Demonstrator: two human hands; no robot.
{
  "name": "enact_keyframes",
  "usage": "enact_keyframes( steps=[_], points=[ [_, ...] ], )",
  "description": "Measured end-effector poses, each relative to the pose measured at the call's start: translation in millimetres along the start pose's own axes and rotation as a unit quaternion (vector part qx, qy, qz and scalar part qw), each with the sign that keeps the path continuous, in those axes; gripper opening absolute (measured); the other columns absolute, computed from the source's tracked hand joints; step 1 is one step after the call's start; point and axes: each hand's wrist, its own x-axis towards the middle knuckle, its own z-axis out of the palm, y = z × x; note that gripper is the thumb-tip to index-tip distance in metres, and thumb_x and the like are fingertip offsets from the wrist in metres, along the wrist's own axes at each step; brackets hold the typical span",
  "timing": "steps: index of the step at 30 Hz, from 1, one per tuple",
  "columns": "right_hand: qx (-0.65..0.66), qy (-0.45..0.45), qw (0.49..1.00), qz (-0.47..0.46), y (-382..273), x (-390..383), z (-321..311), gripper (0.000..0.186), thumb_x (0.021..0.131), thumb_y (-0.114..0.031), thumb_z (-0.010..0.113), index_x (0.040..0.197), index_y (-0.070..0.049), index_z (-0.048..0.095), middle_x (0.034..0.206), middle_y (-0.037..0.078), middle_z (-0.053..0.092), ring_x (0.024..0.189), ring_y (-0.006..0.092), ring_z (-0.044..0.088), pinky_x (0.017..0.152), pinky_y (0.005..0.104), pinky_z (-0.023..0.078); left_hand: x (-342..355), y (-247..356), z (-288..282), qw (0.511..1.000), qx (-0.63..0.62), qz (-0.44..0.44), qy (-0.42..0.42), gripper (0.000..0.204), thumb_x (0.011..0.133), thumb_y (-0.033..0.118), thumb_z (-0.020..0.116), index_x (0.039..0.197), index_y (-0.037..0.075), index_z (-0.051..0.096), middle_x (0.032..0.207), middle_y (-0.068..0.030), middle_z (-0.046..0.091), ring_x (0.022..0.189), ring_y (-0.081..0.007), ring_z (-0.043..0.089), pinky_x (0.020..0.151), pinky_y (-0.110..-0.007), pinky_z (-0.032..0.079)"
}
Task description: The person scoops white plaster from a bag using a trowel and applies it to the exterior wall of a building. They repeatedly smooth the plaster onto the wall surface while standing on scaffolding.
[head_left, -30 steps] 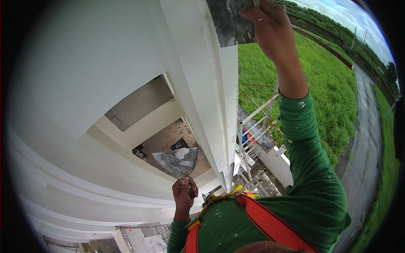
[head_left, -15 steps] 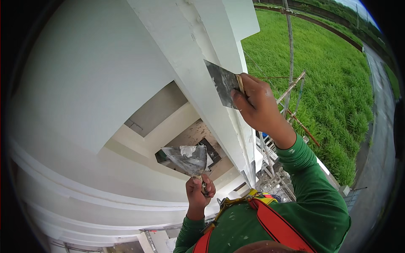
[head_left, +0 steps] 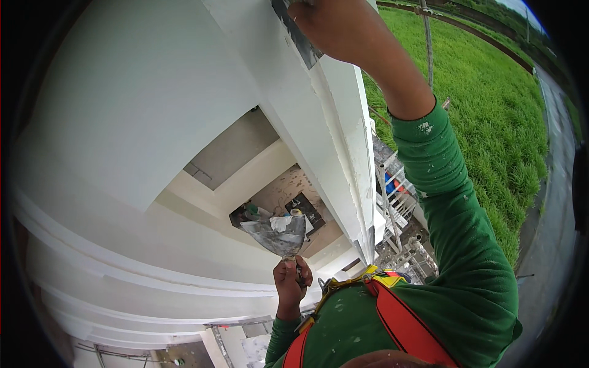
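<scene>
My left hand (head_left: 291,280) is wrapped round the handle of a wide putty knife (head_left: 274,238), its blade pointing up and away from me. A lump of white putty (head_left: 284,223) sits near that blade's far edge. Stretched out to the top of the view, my right hand (head_left: 343,29) grips a second putty knife (head_left: 302,42). Its grey, smeared blade lies against the white ledge (head_left: 307,101), or just over it; I cannot tell which. The upper part of this blade and its handle are cut off or hidden by the hand.
A rough seam (head_left: 340,144) runs down the ledge. Left of it is a pale wall (head_left: 141,122), with an opening down to a lower floor (head_left: 288,187). Scaffolding (head_left: 399,208) stands below on the right, beside tall grass (head_left: 485,141). Harness straps (head_left: 405,319) cross my chest.
My right hand has moved up and farther away along the ledge with its putty knife. The left hand has shifted only slightly, and its blade has turned a little.
</scene>
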Motion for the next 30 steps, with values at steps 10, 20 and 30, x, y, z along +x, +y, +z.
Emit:
enact_keyframes(
  steps=[10,20,30],
  points=[
    [-0.022,-0.032,0.998,0.039,14,-37,16,0.03,0.091,-0.021,0.056,0.087,0.008,0.061,0.08,0.029,0.062,0.077,0.0461,0.062,0.071,0.0501,0.049,-9,-7,-7,0.999,-0.033,-0.029,0.0,0.037,0.106,0.032,0.049,0.092,-0.002,0.057,0.067,-0.0061,0.051,0.05,-0.014,0.049,0.044,-0.027,0.039],
    [-0.058,-0.027,0.998,-0.001,33,-89,46,0.025,0.088,-0.017,0.057,0.078,0.006,0.058,0.068,0.025,0.058,0.073,0.0437,0.061,0.07,0.0514,0.05,-10,-10,-12,0.999,-0.025,-0.041,0.004,0.036,0.106,0.031,0.048,0.093,-0.002,0.056,0.067,-0.0063,0.051,0.05,-0.0147,0.05,0.045,-0.027,0.04],
    [0.0,-0.073,0.995,0.069,50,-145,66,0.019,0.086,-0.012,0.056,0.08,0.006,0.057,0.074,0.027,0.06,0.073,0.0467,0.061,0.071,0.0524,0.05,-12,-15,-17,0.998,-0.012,-0.059,0.021,0.041,0.103,0.037,0.053,0.091,-0.002,0.056,0.066,-0.006,0.051,0.05,-0.0151,0.05,0.045,-0.027,0.04]
  ],
)
